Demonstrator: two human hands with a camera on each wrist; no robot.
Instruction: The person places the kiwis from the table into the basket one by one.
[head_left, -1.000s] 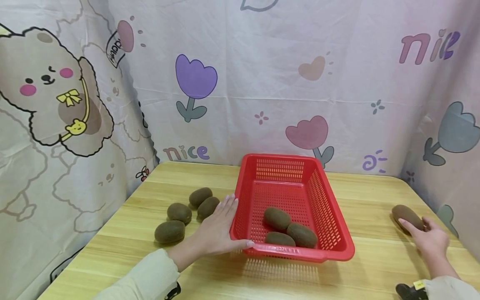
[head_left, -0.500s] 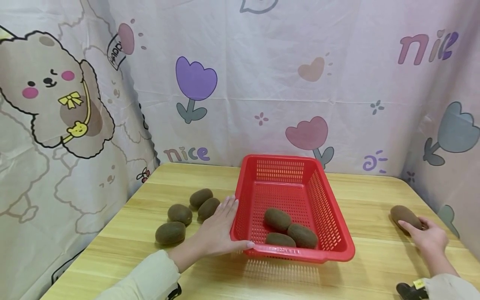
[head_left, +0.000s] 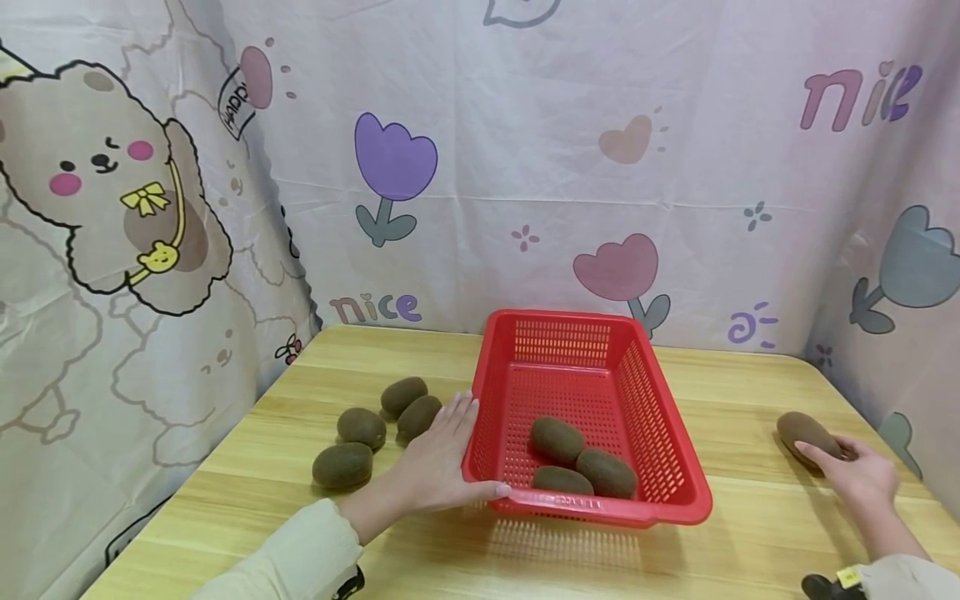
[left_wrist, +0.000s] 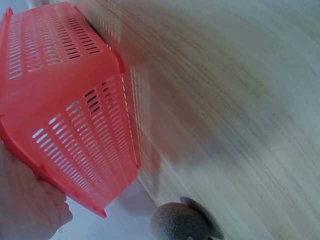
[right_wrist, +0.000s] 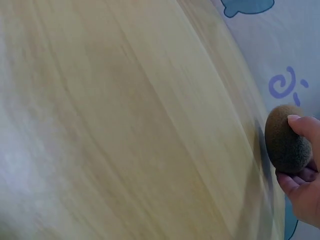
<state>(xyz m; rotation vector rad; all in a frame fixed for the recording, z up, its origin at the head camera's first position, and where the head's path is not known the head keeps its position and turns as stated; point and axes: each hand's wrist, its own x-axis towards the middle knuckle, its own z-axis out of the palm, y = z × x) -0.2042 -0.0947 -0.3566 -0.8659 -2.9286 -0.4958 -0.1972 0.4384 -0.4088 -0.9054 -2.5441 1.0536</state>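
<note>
A red perforated plastic basket (head_left: pixel 564 390) stands mid-table, with three brown kiwis (head_left: pixel 556 440) lying together at its near end. My left hand (head_left: pixel 438 468) rests on the basket's near left corner, fingers straight along the side and thumb on the front rim. In the left wrist view, the left hand (left_wrist: pixel 30 205) shows at the rim, and a kiwi (left_wrist: pixel 179 222) lies beyond the basket. Off to the right, my right hand (head_left: pixel 862 479) grips another kiwi (head_left: pixel 806 433) between thumb and fingers. The right wrist view shows this kiwi (right_wrist: pixel 286 142) close to the table surface.
Left of the basket, several loose kiwis (head_left: pixel 342 466) lie in a group on the wooden table (head_left: pixel 720 550), near the left forearm. A printed cloth (head_left: pixel 495 167) hangs behind the table and along both sides.
My right hand has shifted slightly left with the kiwi in its grip. The left hand, the basket and the other kiwis have stayed in place.
</note>
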